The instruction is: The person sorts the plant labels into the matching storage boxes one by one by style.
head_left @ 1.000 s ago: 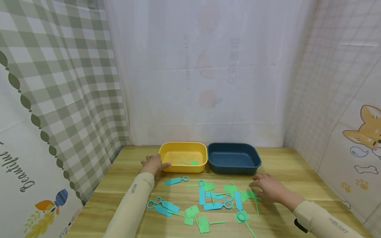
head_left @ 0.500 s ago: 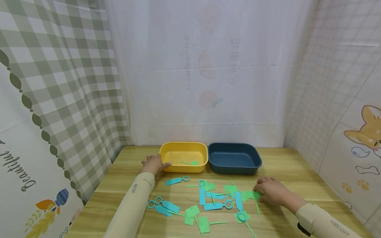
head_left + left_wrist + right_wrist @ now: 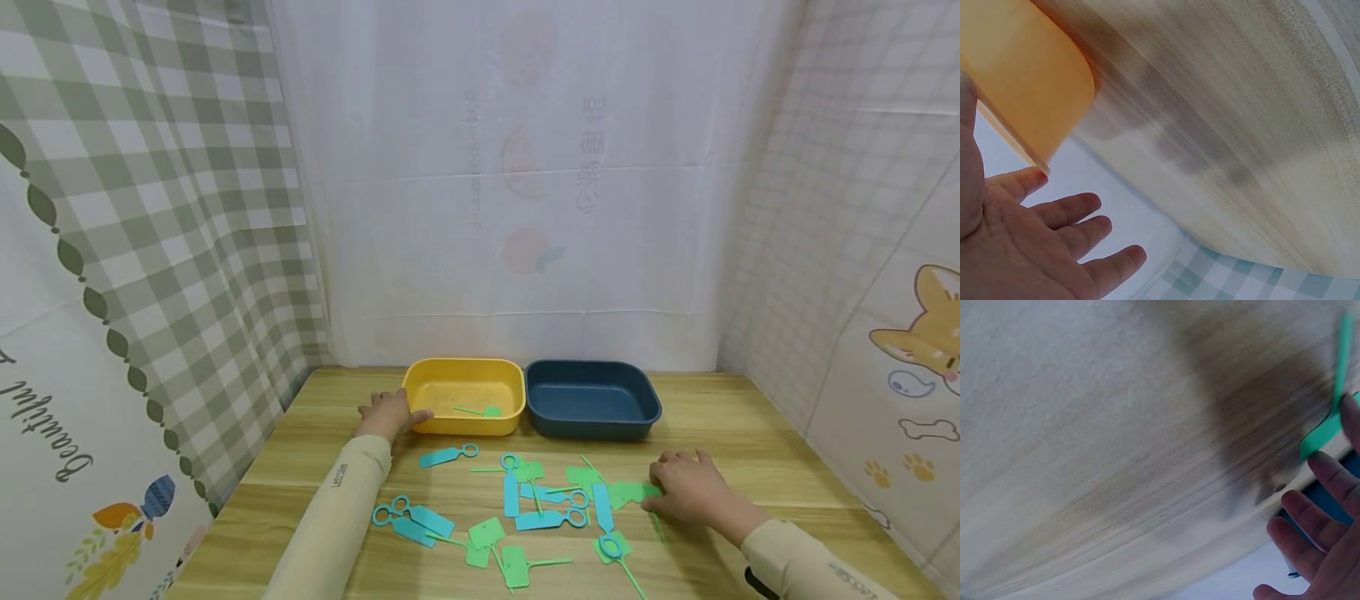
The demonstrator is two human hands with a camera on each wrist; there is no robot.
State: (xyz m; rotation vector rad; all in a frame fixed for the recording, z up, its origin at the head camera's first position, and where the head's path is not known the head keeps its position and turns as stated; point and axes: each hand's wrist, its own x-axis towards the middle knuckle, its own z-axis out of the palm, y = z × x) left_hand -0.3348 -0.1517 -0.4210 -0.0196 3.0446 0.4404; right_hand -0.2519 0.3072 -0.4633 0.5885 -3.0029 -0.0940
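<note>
Green tag edged right, stem pointing nearward; right hand pinching it, left hand spread.

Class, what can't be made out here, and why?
Head view: part of the green tag, behind the right hand.
Head view: lettering on the right sleeve, blurred.
Left wrist view: much of the yellow box, cut off by the picture's edge.
Right wrist view: parts of the blue box, behind fingers.

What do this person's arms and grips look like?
The left sleeve and right sleeve are cream, each printed with small dark lettering. A black band shows at the right sleeve's edge. The left grip and right grip are bare hands, without gloves.
</note>
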